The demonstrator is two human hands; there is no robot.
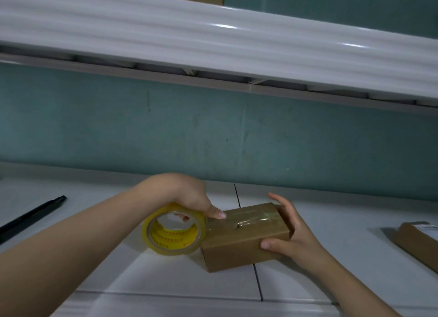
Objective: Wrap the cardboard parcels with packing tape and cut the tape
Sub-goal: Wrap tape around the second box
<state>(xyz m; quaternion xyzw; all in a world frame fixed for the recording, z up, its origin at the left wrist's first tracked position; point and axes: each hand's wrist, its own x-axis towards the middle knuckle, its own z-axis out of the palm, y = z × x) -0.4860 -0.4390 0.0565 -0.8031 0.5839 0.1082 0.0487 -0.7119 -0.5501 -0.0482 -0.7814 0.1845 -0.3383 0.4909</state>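
A white shelf (213, 44) hangs above a pale tiled surface (331, 222). At its middle sits a brown cardboard box (239, 245) with clear tape across the top, its right end grasped by the right hand (291, 236). The left hand (189, 195) grips a yellow-cored tape roll (170, 249) touching the box's left end. A black rod (30, 216) lies at left.

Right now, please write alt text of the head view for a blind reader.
A left hand holds a yellow tape roll against a cardboard parcel on a white counter, while the right hand grips the parcel's other end. A second parcel lies far right.
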